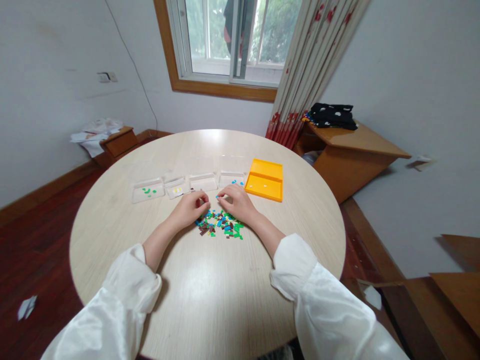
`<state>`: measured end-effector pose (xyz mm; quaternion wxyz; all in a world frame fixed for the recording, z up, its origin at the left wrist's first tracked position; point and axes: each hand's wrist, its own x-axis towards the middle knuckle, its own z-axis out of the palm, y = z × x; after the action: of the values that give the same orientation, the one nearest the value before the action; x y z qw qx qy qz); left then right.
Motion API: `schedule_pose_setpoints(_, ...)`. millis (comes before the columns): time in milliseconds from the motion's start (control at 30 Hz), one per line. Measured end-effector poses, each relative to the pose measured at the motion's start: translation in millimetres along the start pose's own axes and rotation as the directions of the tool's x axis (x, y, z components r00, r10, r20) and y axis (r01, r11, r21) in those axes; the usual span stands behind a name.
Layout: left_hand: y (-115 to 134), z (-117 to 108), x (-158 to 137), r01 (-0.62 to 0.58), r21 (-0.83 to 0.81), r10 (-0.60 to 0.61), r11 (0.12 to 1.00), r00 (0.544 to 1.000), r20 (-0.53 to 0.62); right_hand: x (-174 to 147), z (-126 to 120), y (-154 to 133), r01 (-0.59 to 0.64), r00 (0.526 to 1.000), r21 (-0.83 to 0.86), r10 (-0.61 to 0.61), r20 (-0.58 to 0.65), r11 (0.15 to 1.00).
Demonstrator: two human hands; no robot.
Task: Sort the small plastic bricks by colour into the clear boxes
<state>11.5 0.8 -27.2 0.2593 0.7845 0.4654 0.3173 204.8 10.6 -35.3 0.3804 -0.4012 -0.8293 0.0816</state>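
A mixed pile of small plastic building bricks (235, 231), in green, blue, brown and yellow, lies on the round table just below both hands. My right hand (240, 204) hovers over the pile's upper right, thumb and forefinger pinching a small blue brick (217, 197). Facing it at the upper left of the pile, my left hand (189, 207) has its fingers curled toward the thumb; whatever they hold is hidden. Behind the hands, clear plastic boxes stand in a row: a left box (137, 196) with green bricks, a smaller box (170, 193) with yellow ones, a third box (205, 176), and a right box (225, 176) with blue ones.
An open orange case (264, 194) with a few white bits stands right of the boxes. The pale round table (225, 300) reaches toward a window (240, 40) and a curtain (303, 60). A wooden cabinet (360, 145) bearing dark cloth (333, 116) stands at the right.
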Motion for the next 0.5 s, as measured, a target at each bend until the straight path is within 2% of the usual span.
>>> schedule_pose_setpoints(133,-1.1,0.1,0.2,0.018,0.017,-0.018,1.0,0.999,0.041,0.3,-3.7,4.6,-0.077,0.996,-0.103,0.073,-0.046,0.992)
schedule_pose_setpoints(300,-0.8,-0.3,0.5,0.005,0.034,-0.007,0.999,0.999,0.042,0.6,-10.0,12.2,-0.239,0.967,-0.236,0.21,-0.142,0.942)
schedule_pose_setpoints(500,-0.1,-0.2,0.0,0.017,0.022,-0.018,1.0,0.999,0.042,0.9,-19.1,21.1,-0.332,0.939,-0.367,0.267,-0.219,0.869)
